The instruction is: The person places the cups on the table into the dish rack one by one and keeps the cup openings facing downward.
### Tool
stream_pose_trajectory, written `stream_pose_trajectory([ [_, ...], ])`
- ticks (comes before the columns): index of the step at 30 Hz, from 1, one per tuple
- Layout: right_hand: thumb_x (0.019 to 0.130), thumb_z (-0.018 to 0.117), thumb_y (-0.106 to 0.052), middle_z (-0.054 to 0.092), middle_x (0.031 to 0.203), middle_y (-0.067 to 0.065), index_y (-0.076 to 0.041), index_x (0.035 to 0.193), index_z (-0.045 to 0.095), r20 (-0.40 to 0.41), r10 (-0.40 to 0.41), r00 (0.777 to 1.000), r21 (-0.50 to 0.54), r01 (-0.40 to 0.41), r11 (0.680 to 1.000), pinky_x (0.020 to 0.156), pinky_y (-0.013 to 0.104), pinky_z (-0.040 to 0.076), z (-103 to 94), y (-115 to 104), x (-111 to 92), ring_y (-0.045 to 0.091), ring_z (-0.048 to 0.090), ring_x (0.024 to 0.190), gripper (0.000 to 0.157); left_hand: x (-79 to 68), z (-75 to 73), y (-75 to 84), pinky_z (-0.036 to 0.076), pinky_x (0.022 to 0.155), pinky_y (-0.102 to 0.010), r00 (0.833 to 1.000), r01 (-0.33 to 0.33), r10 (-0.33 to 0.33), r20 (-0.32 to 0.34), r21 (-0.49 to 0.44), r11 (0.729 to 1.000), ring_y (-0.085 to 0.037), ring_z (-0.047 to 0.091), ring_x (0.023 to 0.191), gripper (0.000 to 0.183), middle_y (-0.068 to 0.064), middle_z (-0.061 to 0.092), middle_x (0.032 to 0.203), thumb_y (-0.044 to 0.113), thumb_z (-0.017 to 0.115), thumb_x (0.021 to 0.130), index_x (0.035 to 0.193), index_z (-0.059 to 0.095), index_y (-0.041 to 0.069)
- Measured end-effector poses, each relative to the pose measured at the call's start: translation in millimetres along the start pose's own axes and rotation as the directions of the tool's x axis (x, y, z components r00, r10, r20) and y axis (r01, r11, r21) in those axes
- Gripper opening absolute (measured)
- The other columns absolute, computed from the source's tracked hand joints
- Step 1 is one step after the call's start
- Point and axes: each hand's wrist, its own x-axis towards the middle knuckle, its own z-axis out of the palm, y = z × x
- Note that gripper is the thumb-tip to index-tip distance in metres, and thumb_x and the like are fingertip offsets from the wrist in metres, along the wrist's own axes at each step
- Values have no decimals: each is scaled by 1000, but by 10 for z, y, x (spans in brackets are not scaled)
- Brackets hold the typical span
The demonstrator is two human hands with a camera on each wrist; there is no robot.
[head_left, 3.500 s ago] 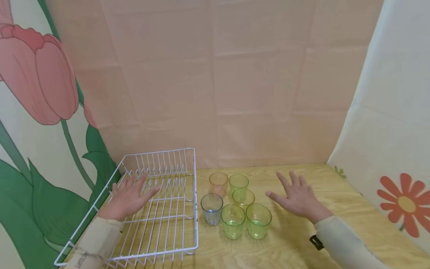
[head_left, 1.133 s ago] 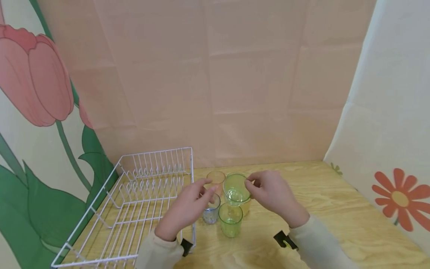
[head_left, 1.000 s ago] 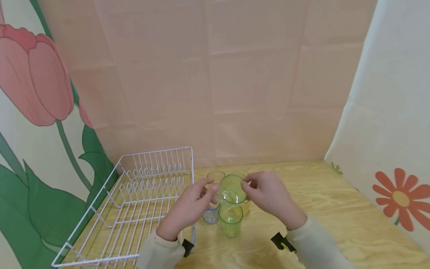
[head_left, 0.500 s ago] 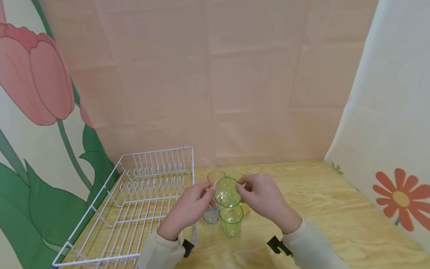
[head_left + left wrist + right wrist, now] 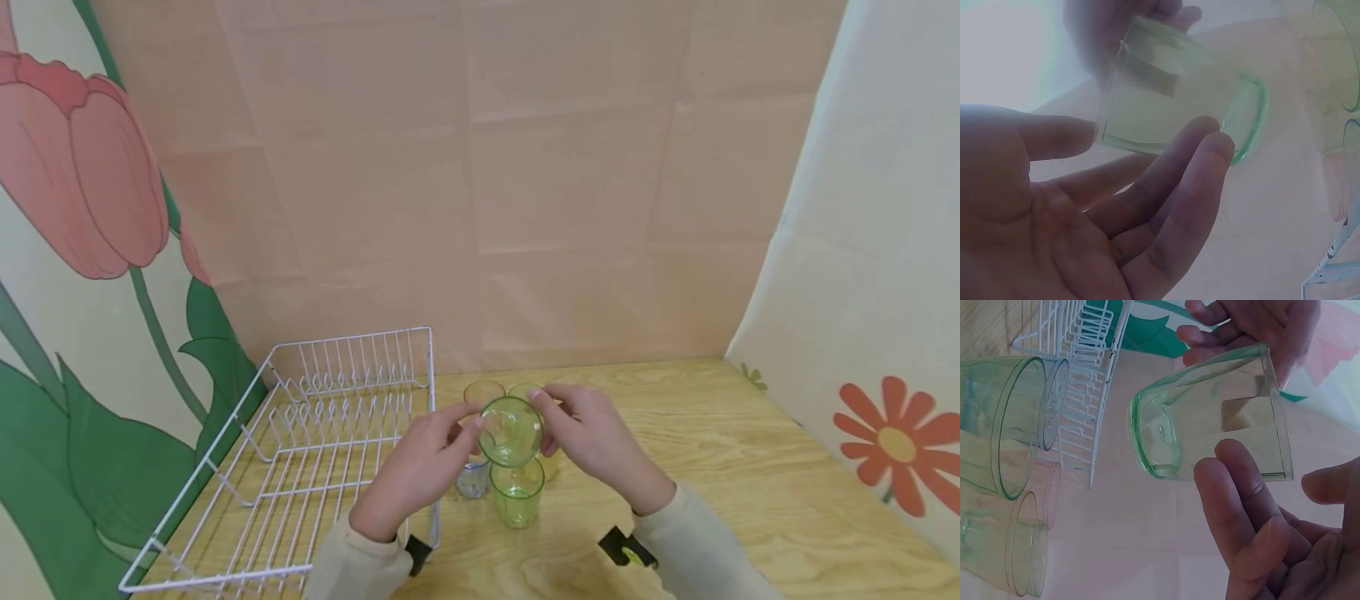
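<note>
Both hands hold a green glass [image 5: 512,432] above the cluster of glasses, its mouth tilted toward the head camera. My left hand [image 5: 420,462] has its thumb at the rim and its fingers along the side of the glass [image 5: 1172,112]. From the other side my right hand [image 5: 600,446] grips it, fingertips against the wall of the glass [image 5: 1210,412]. Below it a second green glass [image 5: 517,504] stands upright on the table. A clear bluish glass [image 5: 472,482] and a yellow glass [image 5: 552,467] are partly covered by the hands and held glass.
A white wire dish rack [image 5: 352,487] stands to the left, close beside the glasses. Behind the hands show the rims of an orange glass [image 5: 483,390] and another green glass [image 5: 522,389]. The wooden table [image 5: 750,483] extends right, toward a pink backdrop [image 5: 585,208].
Earlier both hands were spread apart and free. The right hand has lifted the front-right green glass and brought it left; the left hand has joined it, and the glass has tipped toward the head camera.
</note>
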Motion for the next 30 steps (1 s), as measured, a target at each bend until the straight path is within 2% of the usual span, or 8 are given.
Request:
stream_pose_trajectory([
  [3, 106, 47, -42, 66, 62, -1, -6, 101, 71, 12, 34, 999, 37, -35, 999, 56, 34, 54, -5, 6, 14, 20, 66, 55, 44, -8, 0, -6, 55, 73, -36, 1000, 2, -2, 5, 1, 1000, -10, 68, 84, 46, -1, 74, 93, 42, 44, 106, 141, 56, 15],
  [9, 104, 45, -51, 67, 62, 3, -5, 114, 68, 52, 127, 991, 84, -131, 988, 47, 34, 49, -17, 6, 37, 20, 67, 58, 53, -28, 8, -24, 56, 83, -41, 1000, -3, 3, 1, 18, 1000, -16, 70, 95, 47, -9, 74, 110, 41, 45, 106, 144, 54, 15],
  [11, 103, 44, -54, 67, 62, 4, -5, 116, 68, 65, 157, 985, 90, -163, 983, 46, 34, 48, -20, 4, 44, 21, 67, 60, 56, -33, 11, -28, 56, 83, -42, 1000, -8, 9, -3, 25, 1000, -16, 69, 96, 46, -9, 74, 111, 40, 46, 106, 144, 53, 16],
  [16, 102, 44, -58, 68, 63, 5, -4, 116, 67, 95, 200, 975, 93, -209, 973, 48, 34, 47, -15, 20, 66, 22, 68, 60, 60, -36, 20, -38, 55, 78, -35, 1000, -27, 27, -5, 17, 1000, -11, 67, 90, 42, -4, 74, 108, 34, 51, 105, 145, 54, 20],
  [20, 100, 49, -57, 69, 63, 4, -3, 120, 67, 117, 201, 973, 82, -211, 974, 48, 32, 46, 0, 57, 85, 23, 68, 60, 60, -32, 22, -49, 54, 76, -32, 999, -33, 33, 11, 1, 999, -10, 66, 89, 43, -4, 74, 108, 34, 52, 104, 146, 53, 23],
  [27, 97, 59, -50, 69, 63, 2, -1, 118, 67, 133, 151, 979, 56, -160, 986, 63, 32, 55, 39, 102, 84, 20, 67, 55, 54, -24, 6, -57, 54, 84, -43, 999, -35, 35, 36, -4, 999, -16, 67, 100, 45, -5, 72, 115, 47, 41, 106, 144, 53, 26],
  [30, 96, 60, -52, 69, 64, 2, -3, 120, 66, 135, 150, 979, 46, -158, 986, 66, 34, 55, 44, 101, 81, 19, 67, 56, 55, -16, 2, -63, 54, 81, -43, 998, -37, 37, 43, -5, 999, -19, 68, 96, 46, -6, 73, 112, 49, 38, 107, 143, 53, 24],
])
